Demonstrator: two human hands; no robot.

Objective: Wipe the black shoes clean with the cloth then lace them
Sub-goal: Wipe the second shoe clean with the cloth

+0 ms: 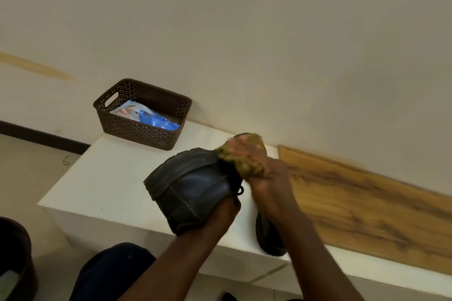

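Observation:
A black shoe (193,186) is held tipped on its side above the white table (110,178), sole toward the basket. My left hand (223,211) grips it from below at the opening. My right hand (259,173) holds a crumpled yellow-green cloth (247,156) pressed against the shoe's toe end; the hand is blurred. A loop of black lace (241,190) shows between the hands. The second black shoe (267,237) lies on the table's near edge, partly hidden behind my right forearm.
A brown perforated basket (137,127) with a blue-and-white packet (149,117) stands at the table's back left against the wall. A wooden board (367,205) lies along the right. A dark round container (14,256) sits on the floor at lower left.

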